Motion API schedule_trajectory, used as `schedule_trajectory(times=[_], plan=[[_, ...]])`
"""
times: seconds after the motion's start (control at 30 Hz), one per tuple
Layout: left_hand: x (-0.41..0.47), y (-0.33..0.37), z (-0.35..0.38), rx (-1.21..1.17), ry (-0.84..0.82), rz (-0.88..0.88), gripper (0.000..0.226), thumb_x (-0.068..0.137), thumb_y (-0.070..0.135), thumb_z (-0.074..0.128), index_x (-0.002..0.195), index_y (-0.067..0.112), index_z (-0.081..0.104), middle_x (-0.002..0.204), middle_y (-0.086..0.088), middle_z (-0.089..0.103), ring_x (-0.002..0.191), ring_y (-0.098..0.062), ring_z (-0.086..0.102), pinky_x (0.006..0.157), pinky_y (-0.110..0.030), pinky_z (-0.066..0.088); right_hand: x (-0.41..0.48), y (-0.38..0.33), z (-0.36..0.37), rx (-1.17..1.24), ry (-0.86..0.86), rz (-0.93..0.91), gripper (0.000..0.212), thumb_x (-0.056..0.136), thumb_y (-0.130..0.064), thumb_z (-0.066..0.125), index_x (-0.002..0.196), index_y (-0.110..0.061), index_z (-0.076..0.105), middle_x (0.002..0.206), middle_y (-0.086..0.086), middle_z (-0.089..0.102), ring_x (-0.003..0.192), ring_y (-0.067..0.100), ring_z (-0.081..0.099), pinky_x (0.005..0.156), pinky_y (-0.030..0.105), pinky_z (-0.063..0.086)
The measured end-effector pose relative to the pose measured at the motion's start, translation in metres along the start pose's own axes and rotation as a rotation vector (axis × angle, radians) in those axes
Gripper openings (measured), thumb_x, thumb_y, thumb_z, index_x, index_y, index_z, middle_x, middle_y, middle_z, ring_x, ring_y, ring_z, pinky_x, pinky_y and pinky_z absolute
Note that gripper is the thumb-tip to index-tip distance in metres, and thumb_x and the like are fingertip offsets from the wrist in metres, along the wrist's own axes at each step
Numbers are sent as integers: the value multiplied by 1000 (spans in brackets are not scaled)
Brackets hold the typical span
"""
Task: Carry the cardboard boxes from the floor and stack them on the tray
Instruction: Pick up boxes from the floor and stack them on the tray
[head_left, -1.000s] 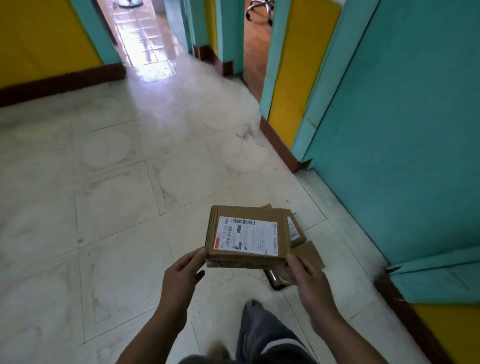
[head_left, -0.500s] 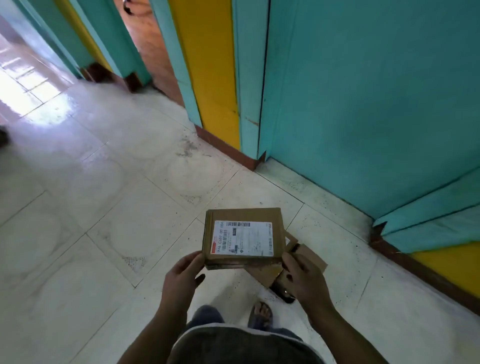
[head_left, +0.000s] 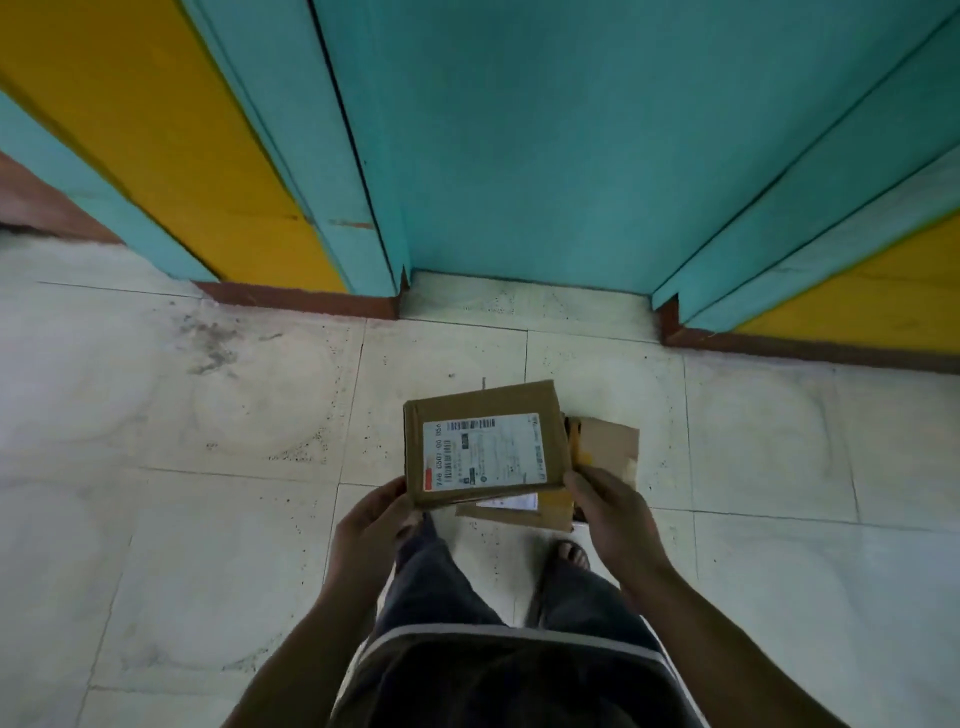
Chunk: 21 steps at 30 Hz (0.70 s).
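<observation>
I hold a small stack of flat cardboard boxes in front of my waist. The top box (head_left: 485, 444) is brown with a white shipping label facing up. A second cardboard box (head_left: 605, 441) sticks out beneath it to the right, with a flap and yellow tape showing. My left hand (head_left: 369, 525) grips the stack's near left corner. My right hand (head_left: 608, 512) grips the near right corner, fingers partly under the lower box. No tray is in view.
A closed teal door (head_left: 519, 145) stands straight ahead in a teal frame, with yellow walls (head_left: 156, 135) and a brown skirting on both sides. Pale floor tiles (head_left: 182, 467) spread left and right. My legs and sandalled feet are below the boxes.
The view has swung to the right, from the open corridor to facing the teal door head-on. Both hands still hold the same boxes, which have tilted slightly.
</observation>
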<state>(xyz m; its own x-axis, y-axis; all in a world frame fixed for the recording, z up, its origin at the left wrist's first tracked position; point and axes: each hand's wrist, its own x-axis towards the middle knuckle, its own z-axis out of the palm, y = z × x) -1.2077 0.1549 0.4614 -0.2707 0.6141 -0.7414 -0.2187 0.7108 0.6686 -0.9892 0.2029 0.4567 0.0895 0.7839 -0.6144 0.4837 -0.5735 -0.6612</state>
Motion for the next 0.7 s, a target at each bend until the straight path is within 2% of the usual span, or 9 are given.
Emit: schedule_trajectory(times=[0.07,0.2,0.27,0.33,0.37,0.43,0.5,0.6,0.7], plan=[[21,8,-5,22,-36,-27,25,94,7,55,89,25,71,82,12,75,85,-9,68,70,-24,50,6,1,10,3,29,33,16,98,-30,50,90,-39,61,95,-17,67,87,3,64,74,25,51],[64,8,6,131,-105,-8,27,94,8,57,87,30,71,79,14,74,83,-11,65,69,-23,51,31,13,21,32,90,81,14,100,-26,48,98,-34,59,90,-24,63,80,-3,60,59,9,43],[87,2,16,162,-117,17,25,95,6,55,98,28,69,85,14,72,87,-12,64,67,-20,54,49,24,22,30,94,99,14,101,-24,47,98,-30,59,89,-23,62,77,-2,60,52,5,43],[113,-11,30,152,-143,-4,32,96,1,51,119,20,61,107,6,67,97,-12,62,69,-13,55,72,40,24,30,88,126,15,99,-22,48,96,-31,59,90,-21,64,77,-1,61,51,5,43],[122,-16,35,157,-151,-4,34,96,0,50,123,19,59,111,5,65,98,-9,62,68,-11,55,82,47,24,38,93,132,16,98,-21,48,96,-33,59,90,-21,65,78,-2,61,53,6,43],[150,-36,53,234,-149,-1,31,96,5,52,114,26,65,105,13,70,98,-6,63,63,-13,54,110,70,27,54,117,152,17,97,-21,49,100,-33,61,91,-22,65,80,-3,61,55,10,44],[179,-54,70,293,-134,-11,34,94,9,54,109,34,70,101,18,72,99,-7,65,68,-17,49,140,96,29,63,151,159,17,96,-22,51,107,-29,62,96,-17,67,84,1,64,59,17,48],[218,-79,92,338,-106,-2,37,91,7,55,115,30,71,104,14,73,97,-5,66,77,-19,50,186,131,34,40,185,155,18,95,-25,54,110,-23,65,101,-9,70,87,9,66,69,27,56],[256,-100,116,332,-92,50,38,89,1,56,110,28,72,94,18,73,82,11,66,73,-9,51,230,163,41,9,184,151,20,94,-22,54,109,-27,67,91,-17,67,72,-7,62,60,15,53]])
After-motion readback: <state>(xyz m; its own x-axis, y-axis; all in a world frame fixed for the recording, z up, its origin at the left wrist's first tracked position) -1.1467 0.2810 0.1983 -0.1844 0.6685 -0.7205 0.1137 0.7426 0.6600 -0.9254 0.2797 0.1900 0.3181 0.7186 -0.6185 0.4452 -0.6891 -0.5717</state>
